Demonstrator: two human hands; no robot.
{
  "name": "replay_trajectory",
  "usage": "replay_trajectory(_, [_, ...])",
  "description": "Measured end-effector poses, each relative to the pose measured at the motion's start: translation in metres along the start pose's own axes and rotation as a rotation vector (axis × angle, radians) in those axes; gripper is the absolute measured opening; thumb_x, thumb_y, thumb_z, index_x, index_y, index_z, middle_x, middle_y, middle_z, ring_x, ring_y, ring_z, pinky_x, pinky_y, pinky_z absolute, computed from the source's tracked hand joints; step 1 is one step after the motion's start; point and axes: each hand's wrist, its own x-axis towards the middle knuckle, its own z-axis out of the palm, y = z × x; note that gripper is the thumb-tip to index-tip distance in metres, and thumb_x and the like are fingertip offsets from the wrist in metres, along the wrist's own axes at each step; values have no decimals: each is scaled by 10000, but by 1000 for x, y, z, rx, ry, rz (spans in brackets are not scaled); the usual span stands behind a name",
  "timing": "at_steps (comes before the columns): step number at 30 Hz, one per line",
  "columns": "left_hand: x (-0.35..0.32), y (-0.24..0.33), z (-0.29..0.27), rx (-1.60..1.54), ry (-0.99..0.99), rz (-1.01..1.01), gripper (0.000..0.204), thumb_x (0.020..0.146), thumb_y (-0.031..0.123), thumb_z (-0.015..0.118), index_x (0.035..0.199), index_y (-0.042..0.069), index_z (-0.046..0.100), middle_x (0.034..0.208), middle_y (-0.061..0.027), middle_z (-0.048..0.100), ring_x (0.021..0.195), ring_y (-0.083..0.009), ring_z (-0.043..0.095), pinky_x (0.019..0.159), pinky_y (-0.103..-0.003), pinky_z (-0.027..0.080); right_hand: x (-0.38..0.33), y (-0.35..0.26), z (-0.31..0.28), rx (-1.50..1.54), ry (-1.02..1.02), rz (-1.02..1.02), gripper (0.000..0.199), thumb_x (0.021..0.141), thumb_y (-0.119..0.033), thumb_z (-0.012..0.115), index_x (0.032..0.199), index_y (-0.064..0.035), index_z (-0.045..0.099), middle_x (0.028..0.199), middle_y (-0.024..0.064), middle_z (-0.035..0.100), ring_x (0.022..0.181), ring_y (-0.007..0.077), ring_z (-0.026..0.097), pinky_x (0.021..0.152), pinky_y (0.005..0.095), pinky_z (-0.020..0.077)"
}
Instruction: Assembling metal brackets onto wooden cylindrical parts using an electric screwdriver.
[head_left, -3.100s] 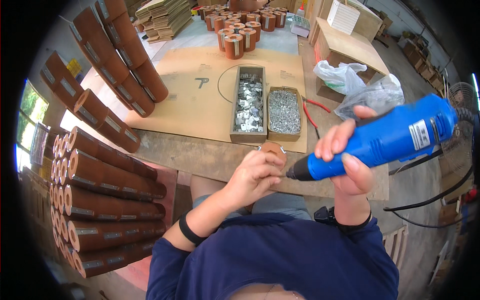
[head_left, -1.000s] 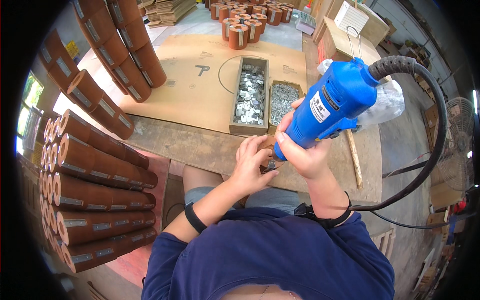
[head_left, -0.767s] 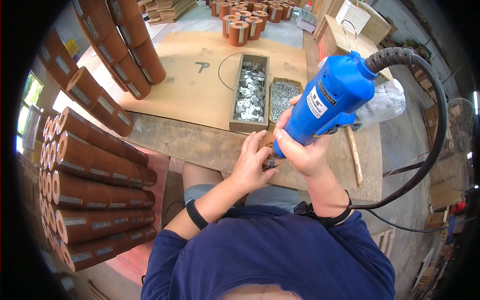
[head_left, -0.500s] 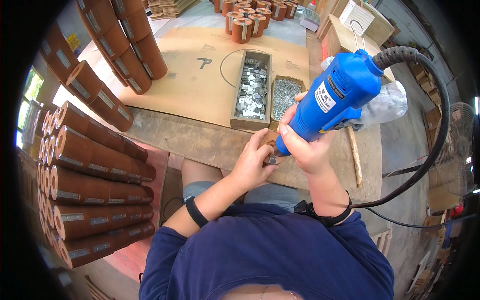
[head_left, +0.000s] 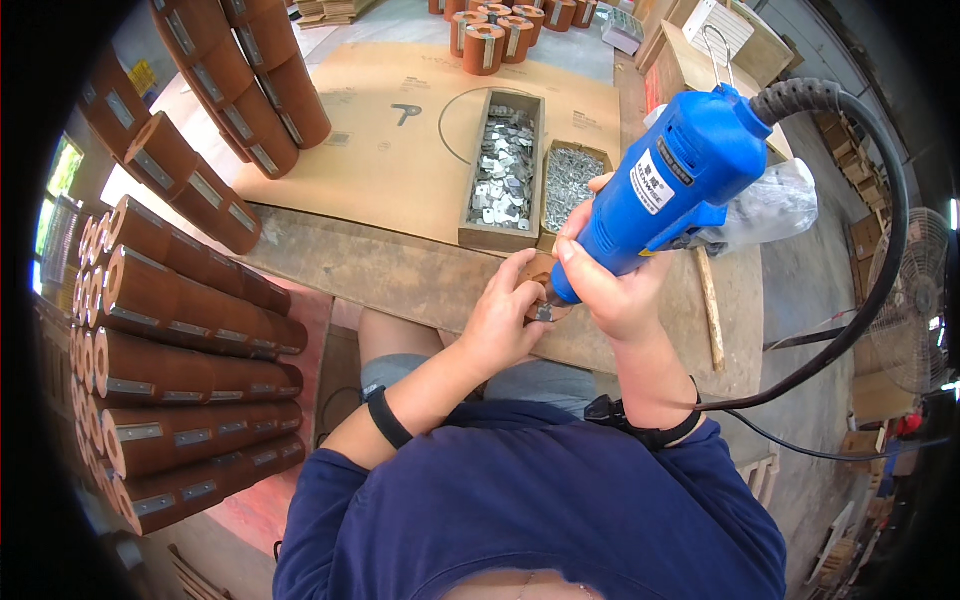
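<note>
My right hand [head_left: 618,292] is wrapped round a blue electric screwdriver [head_left: 665,185], tilted with its nose down and to the left. Under that nose, my left hand [head_left: 503,318] grips a brown cylinder [head_left: 540,266], mostly hidden by my fingers and the tool. A small metal plate [head_left: 543,313] shows beside my left fingertips, close to the screwdriver's tip. Whether the tip touches a screw is hidden. Just beyond my hands stand a long wooden box [head_left: 497,239] of small metal plates and a smaller box of screws [head_left: 575,185].
Brown cylinders with metal strips are stacked at the left [head_left: 200,385] and far left [head_left: 265,120]; more cylinders [head_left: 484,50] stand at the back. A cardboard sheet [head_left: 370,150] covers part of the bench. The thick black cable [head_left: 893,240] loops right, near a wooden stick [head_left: 711,310] and a fan [head_left: 905,300].
The view has shifted slightly, so the boxes and stacks sit a little higher in the picture. Both hands keep their grip, and the screwdriver stays at the cylinder.
</note>
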Motion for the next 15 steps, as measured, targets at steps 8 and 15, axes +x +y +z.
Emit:
replay_trajectory(8, [1,-4,2,-20,11,15,352,543,0,728,833,28,531,1245,-233,371,939,-376,529,754,-391,472,0,2,-4,6,-79,-29,514,689,54,589,1154,17,371,781,82,551,710,141,559,650,274,459])
replay_trajectory(15, [0,1,-5,117,-35,28,443,571,63,774,964,19,575,1258,-198,371,1086,-347,480,862,-370,454,-6,-6,-23,116,17,-39,569,725,19,548,1236,18,299,792,95,534,722,183,548,677,322,463])
